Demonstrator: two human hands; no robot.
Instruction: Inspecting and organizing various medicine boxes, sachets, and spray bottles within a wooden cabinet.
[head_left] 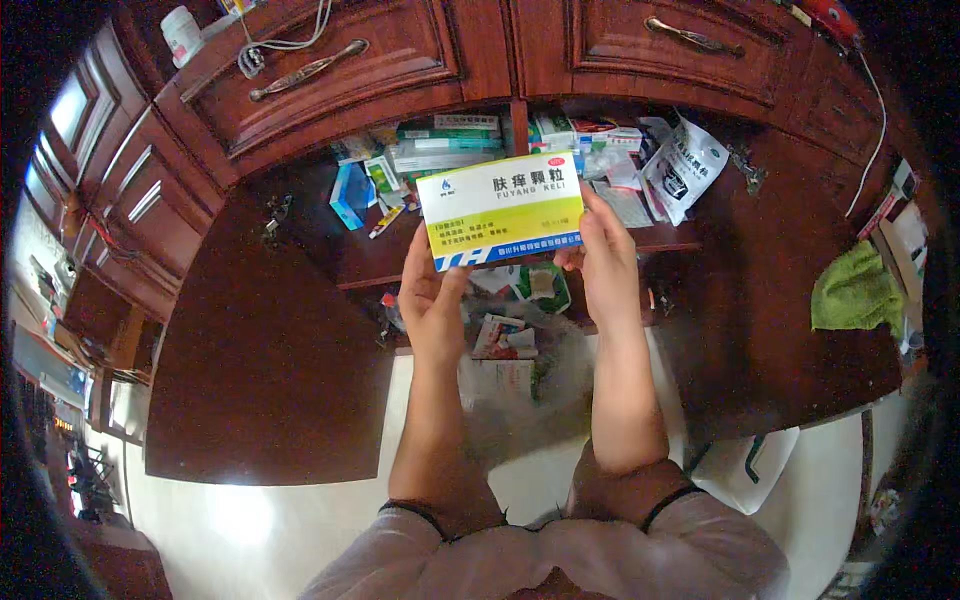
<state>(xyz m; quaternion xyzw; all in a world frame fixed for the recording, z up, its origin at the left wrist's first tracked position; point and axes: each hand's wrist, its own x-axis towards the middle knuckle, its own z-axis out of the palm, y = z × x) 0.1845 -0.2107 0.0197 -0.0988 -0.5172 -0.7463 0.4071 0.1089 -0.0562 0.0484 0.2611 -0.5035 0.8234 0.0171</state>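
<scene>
Both my hands hold up a flat medicine box, white and yellow-green with a blue band along its lower edge. My left hand grips its lower left corner, thumb on the front. At the right edge my right hand clasps it, fingers partly behind. Beyond the box, an open cabinet shelf bears several medicine packs. Among them are a blue box, a small yellow tube, stacked boxes and a white pouch. Below my hands, a clear plastic bag contains more packs, partly blurred.
Two dark wooden cabinet doors, the left and the right, stand open on either side. Drawers with metal handles run above the shelf. A green towel hangs at the right, and a white bin stands at the lower right.
</scene>
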